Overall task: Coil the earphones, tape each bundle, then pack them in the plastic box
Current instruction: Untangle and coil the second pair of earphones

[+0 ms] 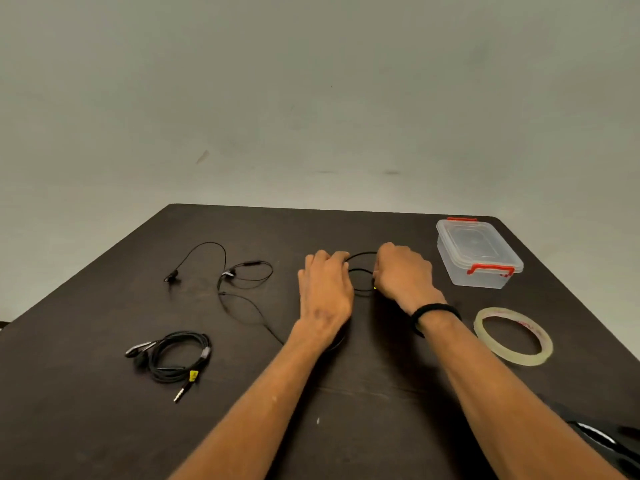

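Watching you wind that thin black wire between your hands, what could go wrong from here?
Three things, probably. The cable held between the left hand and right hand trails off left in loose curves, so it may snag or knot while being wound. The tape roll lies apart on the table, so reaching for it could let the coil spring open. The plastic box looks latched shut, needing a free hand later.

dark table (104,427), pale wall (311,81) — black wristband (434,311)
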Tool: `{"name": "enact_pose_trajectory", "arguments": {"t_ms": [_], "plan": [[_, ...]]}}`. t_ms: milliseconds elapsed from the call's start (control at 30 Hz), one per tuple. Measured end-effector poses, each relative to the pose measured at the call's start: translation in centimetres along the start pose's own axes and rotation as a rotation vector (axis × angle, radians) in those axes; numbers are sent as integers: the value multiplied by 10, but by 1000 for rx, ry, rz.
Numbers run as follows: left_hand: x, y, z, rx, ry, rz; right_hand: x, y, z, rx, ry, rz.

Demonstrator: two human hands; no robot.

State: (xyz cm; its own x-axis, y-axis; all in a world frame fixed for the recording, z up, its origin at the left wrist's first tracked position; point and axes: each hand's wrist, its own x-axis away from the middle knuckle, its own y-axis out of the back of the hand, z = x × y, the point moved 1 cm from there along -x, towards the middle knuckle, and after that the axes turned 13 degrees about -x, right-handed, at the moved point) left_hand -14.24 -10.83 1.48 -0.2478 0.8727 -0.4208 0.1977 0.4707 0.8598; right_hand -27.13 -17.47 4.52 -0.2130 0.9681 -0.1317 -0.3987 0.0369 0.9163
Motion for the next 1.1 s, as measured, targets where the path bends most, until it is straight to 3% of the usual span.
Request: {"name": "enact_pose_trajectory", "arguments": {"t_ms": [100, 333, 433, 533, 633, 800, 1000, 1100], "plan": [[0, -10, 5, -12, 53, -40, -6, 2, -5, -16, -26, 54], [-19, -11, 7, 66, -37, -150, -5, -3, 16, 338, 248, 175], [-19, -13, 8, 150, -74, -200, -10, 10, 17, 287, 320, 54], [-18, -17, 9, 148, -93, -157, -15, 25, 13, 83, 320, -83], [-17, -21, 11, 30, -78, -56, -18, 31, 9, -62, 250, -3], [-16, -24, 13, -14, -40, -36, -18, 21, 0, -19, 95, 234], [-15, -23, 11, -15, -107, -63, -15, 10, 13, 131, 189, 273], [-16, -14, 9, 140, -116, -233, -15, 14, 19, 15, 332, 87]]}}
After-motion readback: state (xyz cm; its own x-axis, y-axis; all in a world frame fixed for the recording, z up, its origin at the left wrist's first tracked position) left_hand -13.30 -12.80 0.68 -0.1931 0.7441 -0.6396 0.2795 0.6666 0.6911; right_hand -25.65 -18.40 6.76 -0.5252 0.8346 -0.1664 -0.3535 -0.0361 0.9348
